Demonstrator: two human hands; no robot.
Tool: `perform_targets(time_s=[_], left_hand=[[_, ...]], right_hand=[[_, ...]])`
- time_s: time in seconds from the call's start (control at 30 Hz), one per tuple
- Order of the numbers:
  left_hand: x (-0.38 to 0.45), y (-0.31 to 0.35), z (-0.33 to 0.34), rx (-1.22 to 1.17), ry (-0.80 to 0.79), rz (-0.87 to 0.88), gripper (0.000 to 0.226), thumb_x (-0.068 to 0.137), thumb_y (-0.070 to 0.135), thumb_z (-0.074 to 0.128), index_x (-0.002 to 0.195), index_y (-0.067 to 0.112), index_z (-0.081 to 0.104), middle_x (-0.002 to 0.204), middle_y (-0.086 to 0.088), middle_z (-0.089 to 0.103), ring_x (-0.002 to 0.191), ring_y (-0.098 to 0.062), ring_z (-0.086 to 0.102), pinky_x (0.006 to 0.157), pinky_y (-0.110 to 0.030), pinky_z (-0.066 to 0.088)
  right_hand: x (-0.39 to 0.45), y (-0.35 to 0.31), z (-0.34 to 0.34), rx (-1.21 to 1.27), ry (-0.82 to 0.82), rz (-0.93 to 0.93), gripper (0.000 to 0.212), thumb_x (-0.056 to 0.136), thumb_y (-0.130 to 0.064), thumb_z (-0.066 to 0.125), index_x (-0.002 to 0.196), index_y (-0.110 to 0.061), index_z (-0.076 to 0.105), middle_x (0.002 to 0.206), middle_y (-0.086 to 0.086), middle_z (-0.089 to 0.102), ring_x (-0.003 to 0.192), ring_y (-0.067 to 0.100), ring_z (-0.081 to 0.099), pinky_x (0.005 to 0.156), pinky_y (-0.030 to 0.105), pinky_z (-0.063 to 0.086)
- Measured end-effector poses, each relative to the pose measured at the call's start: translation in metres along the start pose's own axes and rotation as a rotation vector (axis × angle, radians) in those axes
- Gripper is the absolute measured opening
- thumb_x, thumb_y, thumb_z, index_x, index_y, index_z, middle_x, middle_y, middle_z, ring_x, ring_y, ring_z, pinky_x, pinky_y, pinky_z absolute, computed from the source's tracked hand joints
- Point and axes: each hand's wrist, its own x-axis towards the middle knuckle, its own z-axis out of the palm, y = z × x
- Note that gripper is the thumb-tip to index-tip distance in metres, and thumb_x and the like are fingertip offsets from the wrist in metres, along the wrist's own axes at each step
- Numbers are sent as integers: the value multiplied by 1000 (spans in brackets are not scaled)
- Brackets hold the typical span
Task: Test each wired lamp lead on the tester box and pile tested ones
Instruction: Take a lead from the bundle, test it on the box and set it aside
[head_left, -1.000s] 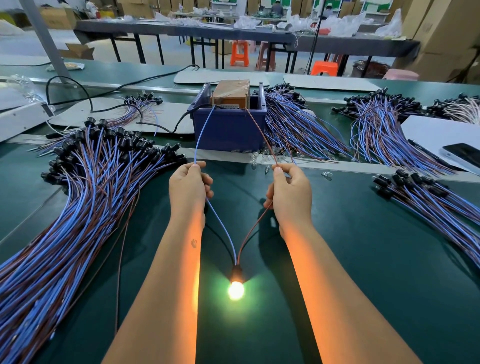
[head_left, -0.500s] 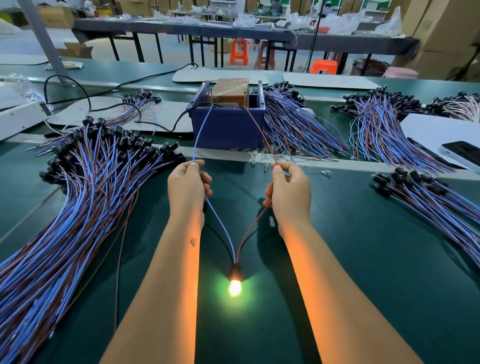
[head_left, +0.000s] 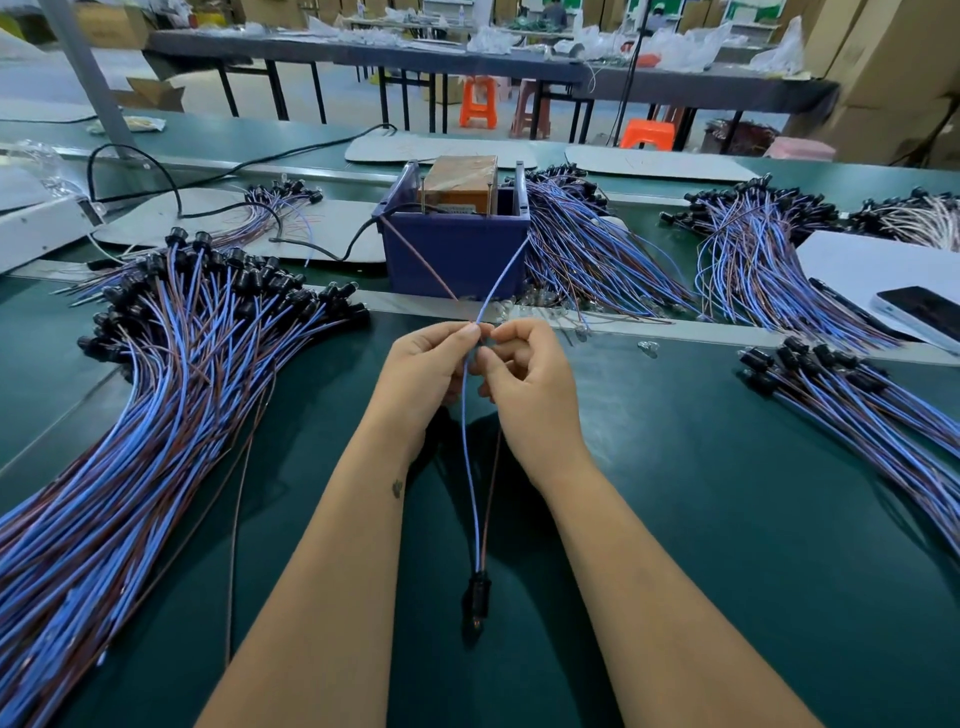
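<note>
Lamp lead (head_left: 470, 499) hangs mid-frame, bulb end low and unlit above the counter (head_left: 701, 519). Left hand (head_left: 426, 369) and right hand (head_left: 530, 374) both pinch its wires, grips clamped close together. Light, limp, thin; hold wires, not the likely fragile bulb.

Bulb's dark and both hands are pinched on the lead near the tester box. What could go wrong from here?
1. The blue wire and brown wire cross above the hands; they may tangle when pulled.
2. The left pile lies close beside the left hand; a sweep could snag it.
3. Loose bulbs by the tester box might get knocked.
</note>
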Motion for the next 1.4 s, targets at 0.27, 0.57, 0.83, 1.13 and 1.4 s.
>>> perform_targets(time_s=[0.27,0.57,0.83,1.13,1.4], left_hand=[[6,1,-7,-279,129,-36,25,96,17,62,71,16,60,51,4,48,43,-11,43,47,-18,42],[9,-3,-17,-401,274,4,20,96,16,63,77,16,57,58,5,65,51,-5,59,52,-16,50],[3,-9,-1,25,142,131,12,91,7,67,81,7,62,61,1,69,57,-9,65,57,-19,53],[-31,-21,43,441,-70,287,22,82,13,74,67,18,59,63,-4,68,56,-12,60,61,-30,50],[-63,-25,106,445,-207,398,4,73,20,62,71,17,60,64,4,64,59,-14,57,63,-35,49]], right_hand=[[3,3,-8,42,-138,54,28,93,5,52,107,-17,62,78,8,66,62,12,54,63,24,50],[2,4,-10,231,-283,67,19,99,-20,55,112,-27,68,75,1,68,66,12,59,67,23,48],[9,9,-21,362,73,224,31,106,-25,37,87,-18,60,88,-1,63,74,10,58,62,21,48],[8,17,-40,172,255,219,25,106,-24,36,85,-18,49,56,-5,36,49,7,33,51,23,32],[12,14,-114,-257,178,198,30,100,-21,47,70,-21,52,45,-13,44,55,10,39,62,30,32]])
